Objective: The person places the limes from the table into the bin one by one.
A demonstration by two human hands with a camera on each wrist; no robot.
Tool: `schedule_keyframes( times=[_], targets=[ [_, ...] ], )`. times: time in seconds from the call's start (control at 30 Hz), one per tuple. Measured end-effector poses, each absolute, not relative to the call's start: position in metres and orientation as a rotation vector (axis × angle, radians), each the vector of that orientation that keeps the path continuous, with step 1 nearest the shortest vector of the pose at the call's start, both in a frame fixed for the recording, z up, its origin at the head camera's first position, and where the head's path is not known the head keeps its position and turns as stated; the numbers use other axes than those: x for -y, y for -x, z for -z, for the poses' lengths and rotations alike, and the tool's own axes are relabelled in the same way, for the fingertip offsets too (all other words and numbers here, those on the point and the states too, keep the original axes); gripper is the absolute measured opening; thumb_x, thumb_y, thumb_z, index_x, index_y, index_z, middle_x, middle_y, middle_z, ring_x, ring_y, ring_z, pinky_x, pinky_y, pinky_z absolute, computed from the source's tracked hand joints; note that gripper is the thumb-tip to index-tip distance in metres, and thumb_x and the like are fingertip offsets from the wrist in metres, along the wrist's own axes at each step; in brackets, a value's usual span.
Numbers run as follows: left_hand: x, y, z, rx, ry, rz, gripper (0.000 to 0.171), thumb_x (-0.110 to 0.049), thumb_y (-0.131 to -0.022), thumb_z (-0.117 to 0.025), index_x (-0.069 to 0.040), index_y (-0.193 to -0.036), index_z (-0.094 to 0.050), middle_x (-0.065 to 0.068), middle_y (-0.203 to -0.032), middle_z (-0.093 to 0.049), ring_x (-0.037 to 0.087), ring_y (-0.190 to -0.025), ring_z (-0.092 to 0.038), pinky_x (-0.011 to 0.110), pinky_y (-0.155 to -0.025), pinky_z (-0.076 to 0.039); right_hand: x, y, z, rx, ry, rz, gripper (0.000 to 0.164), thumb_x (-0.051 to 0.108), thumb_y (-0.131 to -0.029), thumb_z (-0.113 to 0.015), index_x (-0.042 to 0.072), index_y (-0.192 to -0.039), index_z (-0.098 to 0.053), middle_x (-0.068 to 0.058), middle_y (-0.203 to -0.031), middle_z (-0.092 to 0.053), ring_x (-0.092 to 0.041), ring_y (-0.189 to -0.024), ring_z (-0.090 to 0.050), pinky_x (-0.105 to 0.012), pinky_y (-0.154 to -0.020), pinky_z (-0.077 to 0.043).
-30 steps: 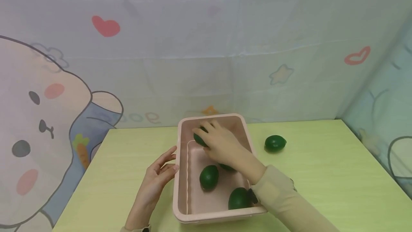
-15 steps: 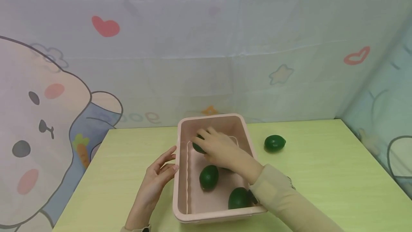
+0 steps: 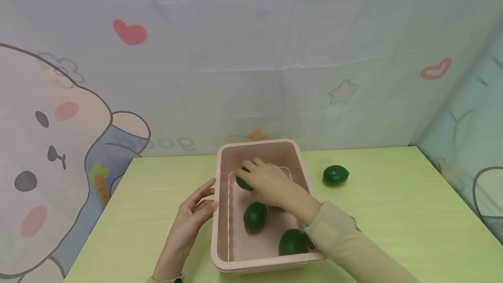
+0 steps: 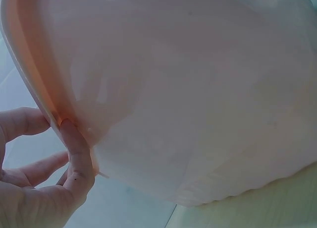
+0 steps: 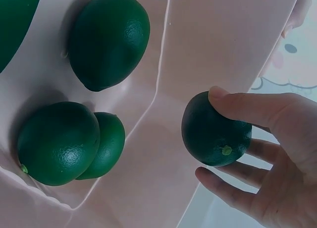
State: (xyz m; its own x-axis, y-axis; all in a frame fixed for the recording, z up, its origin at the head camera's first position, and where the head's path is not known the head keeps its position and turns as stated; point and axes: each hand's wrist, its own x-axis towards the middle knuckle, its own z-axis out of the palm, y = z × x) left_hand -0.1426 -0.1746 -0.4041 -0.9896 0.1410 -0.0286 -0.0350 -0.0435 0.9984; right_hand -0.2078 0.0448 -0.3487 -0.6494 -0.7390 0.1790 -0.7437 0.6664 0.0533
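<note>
My right hand (image 3: 271, 182) pinches a dark green lime (image 5: 215, 129) between thumb and fingers, inside the far left part of a pink plastic bin (image 3: 259, 267). In the right wrist view the lime's stem end faces the camera. My left hand (image 3: 190, 217) rests against the bin's left side, fingertips at the rim, as the left wrist view shows from lower down. Other limes lie on the bin's floor: one near the middle (image 3: 255, 216), one in the near right corner (image 3: 292, 243), partly covered by my right sleeve. Two limes overlap in the right wrist view.
A single lime (image 3: 335, 175) lies on the pale yellow-green table (image 3: 377, 195) to the right of the bin. Behind the table hangs a printed cloth (image 3: 220, 77) with hearts and a cartoon bear. My right forearm crosses the bin's right rim.
My right hand has come slightly nearer within the bin, with the lime still between its fingers. My left hand, the bin and the lime on the table stay put.
</note>
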Motion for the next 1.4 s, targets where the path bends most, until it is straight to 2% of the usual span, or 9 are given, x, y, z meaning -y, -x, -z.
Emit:
schedule_keyframes(
  times=[0.33, 0.63, 0.87, 1.03, 1.4],
  targets=[
    [0.1747, 0.1431, 0.4047, -2.089, -0.113, -2.184, 0.057, -0.010, -0.092, -0.060, -0.016, -0.146, -0.041, 0.007, -0.128, -0.044, 0.008, -0.098, -0.062, 0.025, -0.091, -0.051, -0.0444, 0.2083, 0.3487, 2.737, -1.204, -0.043, 0.054, 0.018, -0.083, -0.074, 0.020, -0.133, -0.055, 0.000, -0.117, -0.058, -0.020, -0.104, -0.055, -0.031, -0.075, -0.054],
    [0.1757, 0.1430, 0.4058, -2.095, -0.129, -2.193, 0.057, -0.008, -0.092, -0.060, -0.014, -0.146, -0.041, 0.008, -0.128, -0.045, 0.009, -0.099, -0.063, 0.024, -0.090, -0.051, -0.0435, 0.2075, 0.3483, 2.722, -1.182, -0.024, 0.045, 0.017, -0.080, -0.077, 0.018, -0.121, -0.061, 0.001, -0.108, -0.060, -0.020, -0.098, -0.058, -0.033, -0.079, -0.054],
    [0.1754, 0.1431, 0.4063, -2.095, -0.133, -2.193, 0.057, -0.008, -0.092, -0.059, -0.013, -0.146, -0.040, 0.007, -0.127, -0.046, 0.006, -0.097, -0.063, 0.024, -0.090, -0.051, -0.0440, 0.2084, 0.3493, 2.723, -1.175, -0.011, 0.043, 0.019, -0.082, -0.073, 0.018, -0.123, -0.061, 0.001, -0.110, -0.061, -0.019, -0.099, -0.058, -0.034, -0.083, -0.053],
    [0.1754, 0.1427, 0.4056, -2.099, -0.125, -2.192, 0.057, -0.008, -0.092, -0.060, -0.013, -0.146, -0.041, 0.006, -0.127, -0.047, 0.006, -0.096, -0.062, 0.024, -0.089, -0.051, -0.0447, 0.2079, 0.3492, 2.694, -1.170, -0.022, 0.040, 0.018, -0.082, -0.073, 0.018, -0.120, -0.063, 0.001, -0.107, -0.062, -0.019, -0.096, -0.059, -0.034, -0.079, -0.053],
    [0.1748, 0.1426, 0.4041, -2.087, -0.132, -2.207, 0.056, -0.008, -0.092, -0.060, -0.013, -0.145, -0.042, 0.007, -0.125, -0.048, 0.007, -0.097, -0.063, 0.025, -0.089, -0.052, -0.0460, 0.2086, 0.3452, 2.691, -1.119, -0.021, 0.039, 0.020, -0.080, -0.076, 0.017, -0.118, -0.064, 0.000, -0.110, -0.063, -0.021, -0.102, -0.059, -0.036, -0.081, -0.053]
  ],
)
